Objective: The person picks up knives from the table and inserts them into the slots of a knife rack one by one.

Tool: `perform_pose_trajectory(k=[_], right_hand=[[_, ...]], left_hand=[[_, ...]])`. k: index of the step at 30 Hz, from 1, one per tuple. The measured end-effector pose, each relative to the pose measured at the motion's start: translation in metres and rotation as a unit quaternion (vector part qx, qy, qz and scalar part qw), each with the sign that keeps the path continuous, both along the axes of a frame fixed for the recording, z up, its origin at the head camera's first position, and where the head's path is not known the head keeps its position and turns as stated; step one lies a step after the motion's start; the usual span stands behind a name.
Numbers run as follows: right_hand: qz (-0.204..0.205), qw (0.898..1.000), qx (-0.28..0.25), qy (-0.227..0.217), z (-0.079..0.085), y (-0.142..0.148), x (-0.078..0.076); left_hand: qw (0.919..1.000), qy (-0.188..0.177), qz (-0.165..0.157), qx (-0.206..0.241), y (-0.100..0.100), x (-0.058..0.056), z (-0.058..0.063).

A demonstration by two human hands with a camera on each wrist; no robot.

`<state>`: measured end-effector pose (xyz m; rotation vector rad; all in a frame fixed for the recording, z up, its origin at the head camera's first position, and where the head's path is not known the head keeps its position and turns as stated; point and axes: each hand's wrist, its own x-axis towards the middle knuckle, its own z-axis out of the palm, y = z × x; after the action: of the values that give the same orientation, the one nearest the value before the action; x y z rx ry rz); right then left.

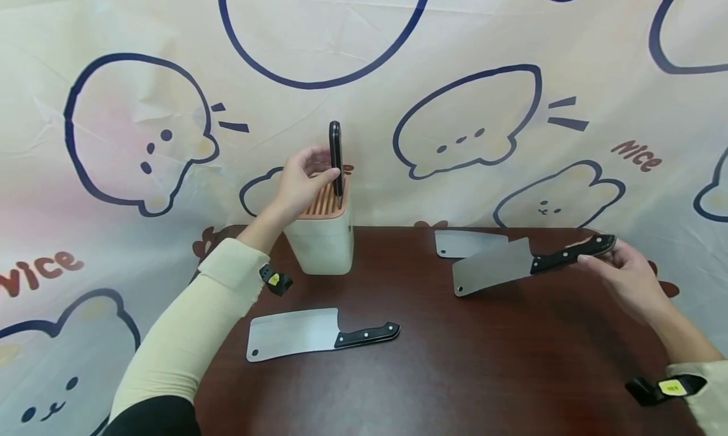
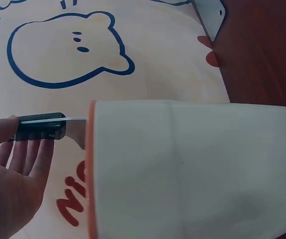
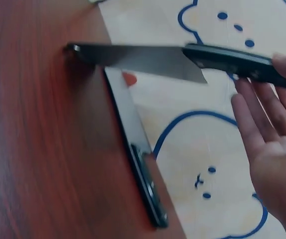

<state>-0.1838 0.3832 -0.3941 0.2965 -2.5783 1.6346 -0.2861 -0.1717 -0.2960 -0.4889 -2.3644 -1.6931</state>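
Observation:
My left hand (image 1: 301,183) pinches the black handle (image 1: 336,151) of a knife standing upright in a white knife block (image 1: 321,249) with a slatted wooden-toned top. In the left wrist view the thumb and fingers are on that handle (image 2: 41,127), and a short stretch of blade shows before it enters the block. My right hand (image 1: 631,278) grips the end of a cleaver's black handle. Its broad blade (image 1: 495,266) points left, tilted, and partly covers another cleaver (image 1: 466,243) lying behind it by the wall. A third cleaver (image 1: 292,335) lies flat in front of the block.
A dark brown table (image 1: 432,373) runs back to a pale cloth (image 1: 364,133) printed with blue-outlined cartoon figures. The knife block stands near the table's back edge, left of centre. In the right wrist view the rear cleaver (image 3: 150,191) lies along that edge.

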Motion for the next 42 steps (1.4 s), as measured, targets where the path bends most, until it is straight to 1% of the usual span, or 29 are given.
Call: perform_pose_trajectory(k=[2, 3, 6, 11, 15, 20, 23, 26, 30, 33, 34, 37, 42], right_hand=[[-0.018, 1.0, 0.003, 0.011, 0.006, -0.006, -0.001], [-0.031, 0.999, 0.014, 0.018, 0.009, -0.009, -0.001], [-0.058, 0.998, 0.021, 0.033, 0.017, -0.019, -0.001], [-0.092, 0.994, 0.015, 0.05, 0.031, -0.034, 0.001], [-0.097, 0.993, 0.005, 0.063, 0.043, -0.041, 0.002], [-0.081, 0.993, -0.025, 0.085, 0.057, -0.048, 0.003], [-0.085, 0.991, -0.025, 0.095, 0.064, -0.052, 0.004], [-0.1, 0.99, -0.01, 0.099, 0.073, -0.058, 0.005], [-0.097, 0.99, -0.002, 0.107, 0.086, -0.064, 0.004], [-0.093, 0.989, 0.009, 0.114, 0.096, -0.071, 0.003], [-0.093, 0.989, 0.01, 0.115, 0.099, -0.074, 0.003], [-0.086, 0.989, 0.02, 0.118, 0.106, -0.081, 0.002], [-0.05, 0.991, 0.037, 0.114, 0.114, -0.097, -0.002]], left_hand=[[0.9999, -0.009, -0.001, -0.007, -0.001, 0.0, -0.004], [0.9998, -0.013, -0.002, -0.012, -0.002, 0.0, -0.005], [0.9991, -0.023, 0.004, -0.036, -0.002, 0.001, -0.008], [0.9978, -0.023, 0.016, -0.06, -0.002, 0.002, -0.012], [0.9975, -0.021, 0.017, -0.065, -0.002, 0.0, -0.014], [0.9977, -0.015, 0.017, -0.065, -0.003, -0.001, -0.016], [0.9982, -0.009, 0.02, -0.055, -0.003, 0.0, -0.017], [0.9993, 0.003, 0.022, -0.029, -0.004, 0.001, -0.02], [0.9984, 0.046, 0.033, 0.009, -0.004, 0.007, -0.021], [0.9964, 0.071, 0.045, 0.015, -0.002, 0.016, -0.018], [0.996, 0.077, 0.042, 0.016, 0.0, 0.019, -0.015], [0.9959, 0.085, 0.029, 0.01, 0.008, 0.03, -0.007], [0.9959, 0.087, -0.015, 0.017, 0.026, 0.043, 0.003]])
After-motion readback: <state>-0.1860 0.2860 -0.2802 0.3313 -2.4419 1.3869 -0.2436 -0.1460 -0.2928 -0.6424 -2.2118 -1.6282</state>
